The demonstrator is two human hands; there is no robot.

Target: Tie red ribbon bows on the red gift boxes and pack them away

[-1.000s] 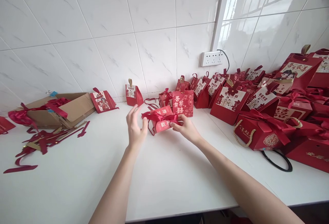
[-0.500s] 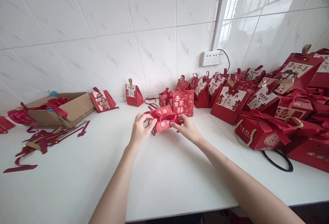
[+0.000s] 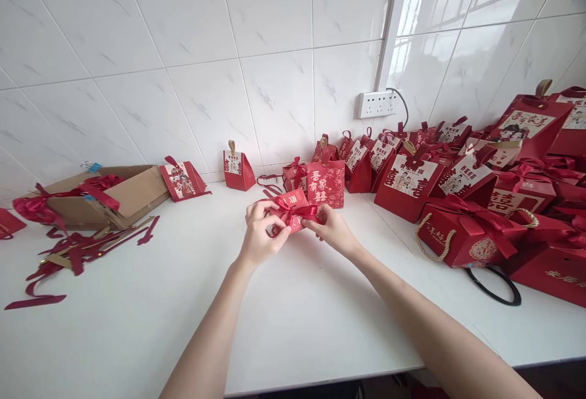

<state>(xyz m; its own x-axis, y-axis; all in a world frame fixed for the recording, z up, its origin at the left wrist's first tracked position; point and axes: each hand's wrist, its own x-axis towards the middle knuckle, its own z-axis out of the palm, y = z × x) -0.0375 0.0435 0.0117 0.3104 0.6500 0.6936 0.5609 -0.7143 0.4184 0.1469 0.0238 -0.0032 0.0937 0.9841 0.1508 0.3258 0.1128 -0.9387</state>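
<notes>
A small red gift box (image 3: 296,196) with pale lettering rests on the white table in front of me, a red ribbon bow (image 3: 293,211) across its top. My left hand (image 3: 263,228) is closed on the bow's left side, thumb and fingers pinched together. On the other side, my right hand (image 3: 333,227) pinches the right loop of the ribbon. Fingers hide part of the box's ends. Just behind it stands a flat-fronted red box (image 3: 326,184) with white characters, and a smaller bow-tied red box (image 3: 295,174) is beside that.
An open cardboard box (image 3: 132,194) holding red ribbon stands at left, with loose ribbon strips (image 3: 77,252) before it. Many red gift boxes (image 3: 407,185) crowd the right side. A black ring (image 3: 497,286) lies near them. A power strip (image 3: 378,105) is on the tiled wall.
My left hand has shifted right and inward, its thumb now nearer the bow's middle. The right hand stays almost where it was, still pinching the ribbon.
</notes>
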